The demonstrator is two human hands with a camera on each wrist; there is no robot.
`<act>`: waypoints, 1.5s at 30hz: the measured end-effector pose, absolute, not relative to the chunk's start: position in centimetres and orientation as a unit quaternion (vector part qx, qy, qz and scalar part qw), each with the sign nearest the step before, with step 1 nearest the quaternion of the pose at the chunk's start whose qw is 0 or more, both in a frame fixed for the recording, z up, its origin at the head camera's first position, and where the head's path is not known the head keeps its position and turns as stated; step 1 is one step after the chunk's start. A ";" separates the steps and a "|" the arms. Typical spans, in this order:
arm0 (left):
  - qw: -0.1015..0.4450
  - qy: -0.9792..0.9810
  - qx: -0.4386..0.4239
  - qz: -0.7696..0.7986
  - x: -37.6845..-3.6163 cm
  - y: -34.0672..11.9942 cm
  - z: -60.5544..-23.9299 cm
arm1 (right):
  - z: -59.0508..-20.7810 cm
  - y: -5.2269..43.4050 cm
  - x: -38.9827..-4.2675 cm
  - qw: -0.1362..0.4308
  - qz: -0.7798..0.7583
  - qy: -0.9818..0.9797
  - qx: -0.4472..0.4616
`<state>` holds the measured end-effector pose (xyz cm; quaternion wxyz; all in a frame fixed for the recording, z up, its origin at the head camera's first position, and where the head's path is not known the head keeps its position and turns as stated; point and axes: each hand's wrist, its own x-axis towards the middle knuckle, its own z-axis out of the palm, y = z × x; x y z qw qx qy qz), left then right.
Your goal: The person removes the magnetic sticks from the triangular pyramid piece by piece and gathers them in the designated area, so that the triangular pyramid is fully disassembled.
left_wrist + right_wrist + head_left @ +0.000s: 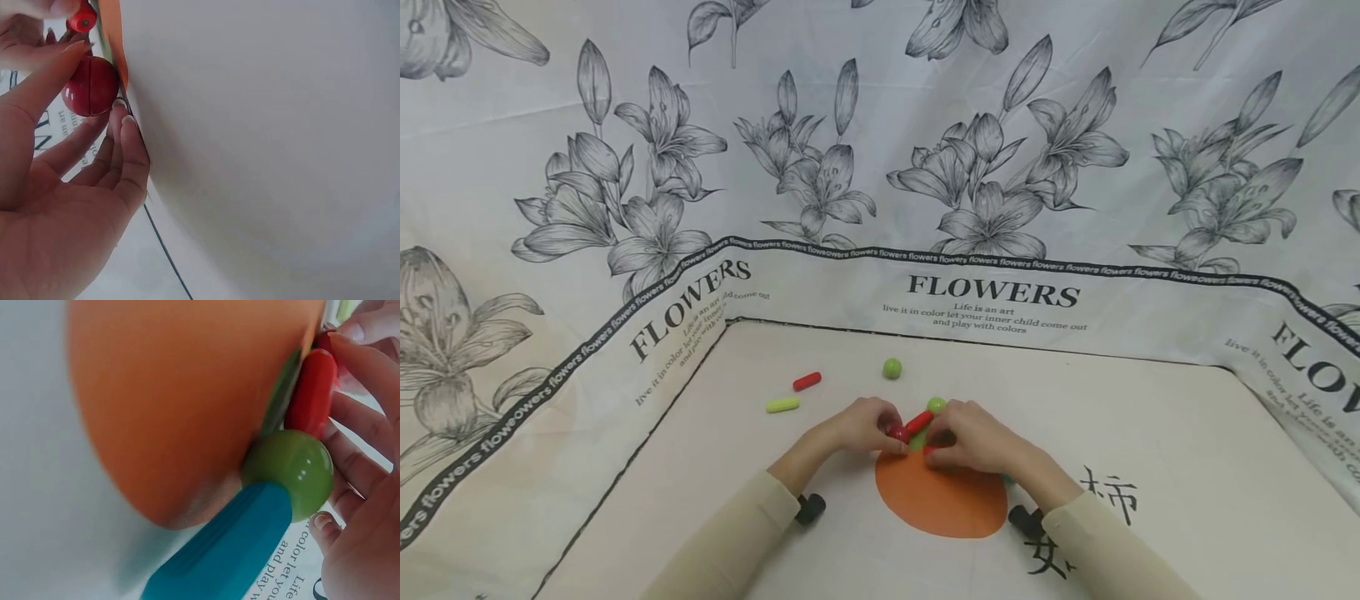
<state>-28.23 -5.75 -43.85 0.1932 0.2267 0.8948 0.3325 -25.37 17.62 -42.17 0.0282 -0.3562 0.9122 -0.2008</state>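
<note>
Pinching a red ball [90,86] between thumb and fingertips, the person's left hand [865,425] meets the right hand [973,437] at the far edge of an orange circle [940,500] printed on the table cloth [1150,433]. The right hand's fingers curl round a red rod [919,422] joined to a green ball [289,465], with a blue rod [225,550] touching that ball from below, seen only at the wrist. The small assembly sits between both hands, just above the cloth. Joining the red ball to the rod's free end looks best done by holding the rod steady and bringing the ball straight onto its tip, since a sideways nudge could pull the green ball loose. A spare red rod [807,381], a yellow-green rod [782,405] and another green ball [892,367] lie apart, farther back.
</note>
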 end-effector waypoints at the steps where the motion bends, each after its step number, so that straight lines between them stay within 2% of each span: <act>1: 0.193 0.895 0.225 0.334 -28.3 -5.8 -43.9 | -42.1 17.6 -25.5 0.030 -0.209 0.912 -0.351; 7: 0.183 0.896 0.217 0.341 -28.3 -6.0 -43.8 | -41.4 16.8 -26.4 0.015 -0.235 0.916 -0.326; 14: 0.186 0.892 0.217 0.350 -28.2 -5.9 -43.9 | -41.5 15.7 -27.5 -0.025 -0.184 0.920 -0.344; 21: 0.191 0.890 0.215 0.353 -28.0 -5.8 -43.7 | -42.1 15.4 -27.8 -0.006 -0.168 0.924 -0.344; 35: 0.188 0.883 0.243 0.354 -28.0 -6.1 -43.5 | -42.1 15.4 -27.9 -0.026 -0.138 0.926 -0.349; 45: 0.191 0.875 0.263 0.359 -28.1 -6.5 -43.2 | -42.1 15.1 -28.0 -0.020 -0.126 0.934 -0.334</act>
